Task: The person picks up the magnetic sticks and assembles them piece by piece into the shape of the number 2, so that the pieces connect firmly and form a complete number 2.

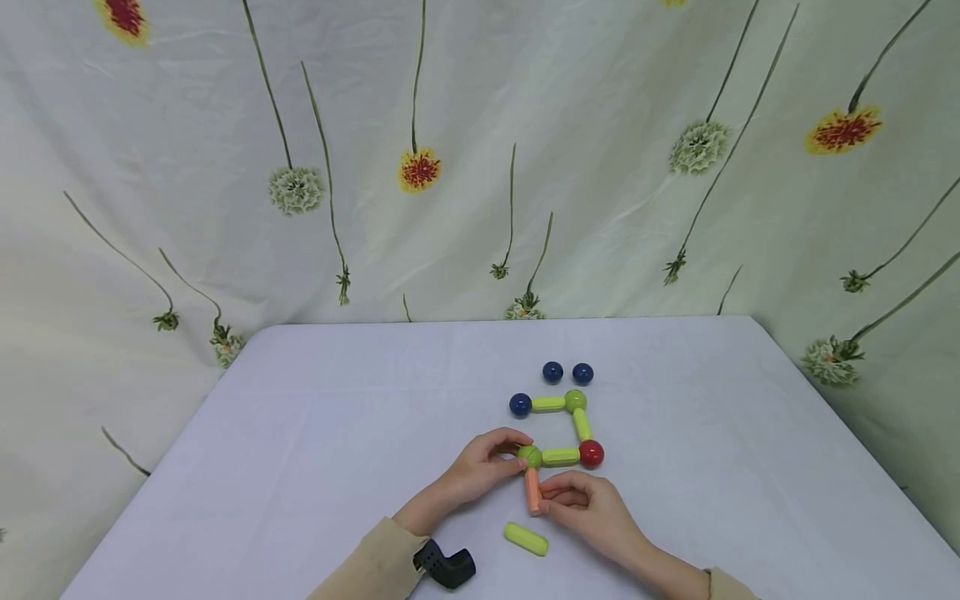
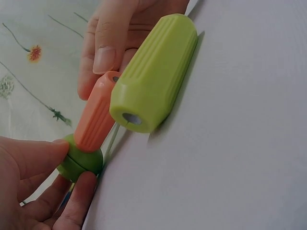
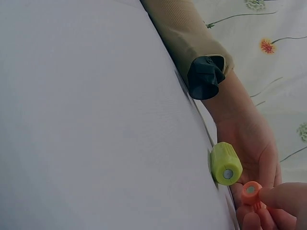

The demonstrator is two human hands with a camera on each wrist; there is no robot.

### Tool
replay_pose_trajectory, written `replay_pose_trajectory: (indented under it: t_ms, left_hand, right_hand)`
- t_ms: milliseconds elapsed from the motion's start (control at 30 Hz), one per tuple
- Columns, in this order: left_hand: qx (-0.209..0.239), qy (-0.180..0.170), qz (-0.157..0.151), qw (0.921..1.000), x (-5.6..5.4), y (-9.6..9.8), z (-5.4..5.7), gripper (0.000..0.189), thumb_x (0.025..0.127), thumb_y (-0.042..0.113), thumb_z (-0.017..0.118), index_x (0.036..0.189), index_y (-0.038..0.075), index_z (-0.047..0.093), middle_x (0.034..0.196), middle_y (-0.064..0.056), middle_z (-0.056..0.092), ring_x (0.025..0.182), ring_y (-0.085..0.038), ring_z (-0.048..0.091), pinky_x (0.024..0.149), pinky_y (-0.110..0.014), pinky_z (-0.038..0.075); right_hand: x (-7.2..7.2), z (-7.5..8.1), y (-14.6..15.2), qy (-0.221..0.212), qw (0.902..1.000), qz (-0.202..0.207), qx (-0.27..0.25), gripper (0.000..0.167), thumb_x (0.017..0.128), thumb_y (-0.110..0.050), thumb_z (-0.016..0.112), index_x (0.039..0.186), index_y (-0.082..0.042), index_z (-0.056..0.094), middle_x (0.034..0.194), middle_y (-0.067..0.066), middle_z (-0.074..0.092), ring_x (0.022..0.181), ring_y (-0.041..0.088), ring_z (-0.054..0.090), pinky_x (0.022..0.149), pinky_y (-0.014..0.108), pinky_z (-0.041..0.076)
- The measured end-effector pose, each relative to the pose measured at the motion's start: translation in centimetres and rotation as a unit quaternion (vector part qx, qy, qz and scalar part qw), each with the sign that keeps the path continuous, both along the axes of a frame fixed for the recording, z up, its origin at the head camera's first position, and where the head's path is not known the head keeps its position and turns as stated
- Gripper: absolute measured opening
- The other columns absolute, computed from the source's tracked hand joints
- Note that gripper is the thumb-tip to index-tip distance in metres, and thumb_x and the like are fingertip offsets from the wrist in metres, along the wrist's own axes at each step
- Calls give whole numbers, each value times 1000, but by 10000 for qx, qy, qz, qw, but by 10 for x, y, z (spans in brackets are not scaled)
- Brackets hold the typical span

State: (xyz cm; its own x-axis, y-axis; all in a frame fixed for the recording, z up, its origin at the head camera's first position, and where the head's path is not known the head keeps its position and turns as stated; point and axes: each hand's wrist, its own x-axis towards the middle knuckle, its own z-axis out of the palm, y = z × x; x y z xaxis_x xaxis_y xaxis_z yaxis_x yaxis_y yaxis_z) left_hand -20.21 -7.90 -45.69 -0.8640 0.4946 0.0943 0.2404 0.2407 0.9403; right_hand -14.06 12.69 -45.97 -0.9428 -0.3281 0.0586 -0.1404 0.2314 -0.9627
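My left hand point(image 1: 482, 465) pinches a green magnetic ball point(image 1: 531, 454) between thumb and fingers. An orange magnetic rod point(image 1: 532, 492) meets that ball and points toward the near side of the table. At the rod's near end, my right hand point(image 1: 592, 510) grips it with thumb and curled fingers. From the green ball, a chain runs right through a lime rod point(image 1: 560, 456) to a red ball point(image 1: 591, 453). It continues up another lime rod point(image 1: 582, 424) to a second green ball point(image 1: 575, 401), then left by a lime rod point(image 1: 548, 403) to a blue ball point(image 1: 521, 405).
A loose lime rod point(image 1: 527, 538) lies on the white table point(image 1: 337, 450), nearer than both hands. Two loose blue balls, one point(image 1: 552, 372) left of the other point(image 1: 582, 373), sit beyond the chain. A flowered curtain point(image 1: 480, 100) hangs behind the table.
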Motion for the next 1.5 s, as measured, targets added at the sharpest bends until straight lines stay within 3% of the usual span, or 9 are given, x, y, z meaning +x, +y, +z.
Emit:
replay_pose_trajectory:
  t_ms: [533,1033,1267,1500]
  left_hand:
    - [-70,65,-19,10000,0,0,0,25,91,14,60,116,7,61,111,-3,61,105,-18,56,84,-24,47]
    - [-60,118,12,9999,0,-1,1,26,92,14,60,117,6,60,112,-5,61,106,-21,56,85,-24,47]
    - [-135,57,65,9999,-1,1,-1,26,92,15,60,117,7,61,111,-1,61,105,-19,55,83,-24,47]
    - [-173,68,123,9998,0,2,-1,26,91,16,61,116,7,61,110,-1,61,105,-19,55,82,-24,47]
  right_hand:
    - [1,2,0,20,9998,127,-152,26,84,-14,71,103,3,64,93,9,68,80,11,65,71,22,52]
    - [-8,26,7,73,9994,-302,134,23,88,-13,65,105,3,62,86,9,65,73,20,62,63,25,51]
    - [-17,34,17,117,9981,-597,-19,23,90,-12,63,107,4,61,91,17,65,77,20,64,66,27,52]
    - [-24,39,20,29,9946,-1028,-122,24,89,-10,63,108,5,61,93,13,65,79,22,64,68,27,53]
